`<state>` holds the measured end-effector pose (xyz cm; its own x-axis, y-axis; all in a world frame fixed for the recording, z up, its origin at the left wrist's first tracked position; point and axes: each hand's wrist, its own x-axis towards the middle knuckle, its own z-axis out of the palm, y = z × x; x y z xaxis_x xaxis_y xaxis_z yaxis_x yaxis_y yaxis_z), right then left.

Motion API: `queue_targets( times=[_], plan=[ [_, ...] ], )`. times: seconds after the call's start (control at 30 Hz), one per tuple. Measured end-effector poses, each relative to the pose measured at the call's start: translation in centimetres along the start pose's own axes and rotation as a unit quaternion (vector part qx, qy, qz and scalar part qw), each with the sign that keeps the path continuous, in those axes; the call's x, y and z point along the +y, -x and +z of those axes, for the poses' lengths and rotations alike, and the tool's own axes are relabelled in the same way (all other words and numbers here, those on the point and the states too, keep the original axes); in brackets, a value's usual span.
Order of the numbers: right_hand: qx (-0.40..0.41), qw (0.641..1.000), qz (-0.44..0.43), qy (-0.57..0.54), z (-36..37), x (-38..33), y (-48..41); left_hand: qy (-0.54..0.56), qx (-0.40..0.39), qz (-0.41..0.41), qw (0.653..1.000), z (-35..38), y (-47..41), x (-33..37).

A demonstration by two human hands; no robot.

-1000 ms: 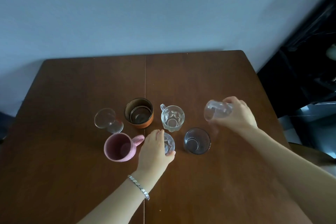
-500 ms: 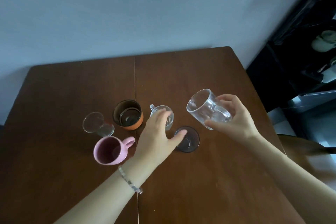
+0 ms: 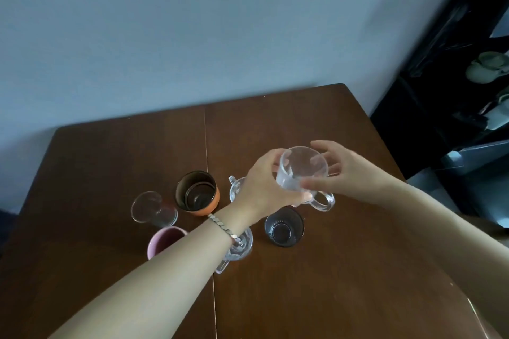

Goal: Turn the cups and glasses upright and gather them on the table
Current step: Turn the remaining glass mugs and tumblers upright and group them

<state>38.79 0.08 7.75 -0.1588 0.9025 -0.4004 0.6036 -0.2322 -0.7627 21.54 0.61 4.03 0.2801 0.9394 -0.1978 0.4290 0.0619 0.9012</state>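
Both hands are meeting around a clear glass mug [image 3: 301, 170], holding it in the air above the tabletop [image 3: 316, 270]. The left hand [image 3: 264, 190] is wrapping the mug's side from the left, its grip closed around the smooth wall with the thumb pressing near the base. The right hand [image 3: 349, 170] is cupping the mug from the right with fingers spread and only loosely curled; its fingertips are lying against the glass, though I cannot tell how firmly it is gripping. The mug is sitting mouth up, tilting a little, with its curved handle [image 3: 322, 202] hanging below the two grips, toward the person.

Under the left hand, a clear handled cup [image 3: 235, 187] is peeking out, mostly hidden. Just below the grip a dark smoky tumbler [image 3: 283, 227] is standing upright, nothing inside it. Left of the grip an orange-banded cup [image 3: 197, 192] with a dark lining is standing upright, holding what looks like a dark ring-shaped insert. Farther left, a clear glass [image 3: 153, 208] is standing, looking tilted through the wide lens. Beneath the left forearm, a matte pink mug [image 3: 162, 241] and a faceted clear mug [image 3: 239, 248] are partly showing. A metal bracelet [image 3: 224, 228] is circling the left wrist.
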Motion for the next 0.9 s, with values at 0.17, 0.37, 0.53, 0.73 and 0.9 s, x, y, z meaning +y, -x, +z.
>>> queue_targets(
  times=[0.17, 0.37, 0.53, 0.73, 0.9],
  plan=[
    [0.075, 0.989, 0.023, 0.123, 1.7, -0.7, -2.2, -0.002, 0.025, 0.026, 0.999, 0.9, 0.0, 0.2],
    [0.095, 0.985, 0.05, 0.138, 3.9, 3.0, -5.0, -0.227, 0.001, -0.021, 0.974, -1.1, 4.4, -4.6],
    [0.118, 0.98, 0.065, 0.149, 6.1, 4.8, -6.7, -0.408, -0.005, -0.069, 0.91, -1.5, 8.2, -8.4],
    [0.109, 0.98, 0.081, 0.146, 8.1, 5.7, -7.4, -0.402, 0.013, -0.073, 0.913, -1.0, 8.5, -10.2],
    [0.096, 0.981, 0.098, 0.139, 8.8, 5.3, -7.3, -0.382, 0.016, -0.085, 0.92, -1.1, 8.4, -10.3]
  ],
)
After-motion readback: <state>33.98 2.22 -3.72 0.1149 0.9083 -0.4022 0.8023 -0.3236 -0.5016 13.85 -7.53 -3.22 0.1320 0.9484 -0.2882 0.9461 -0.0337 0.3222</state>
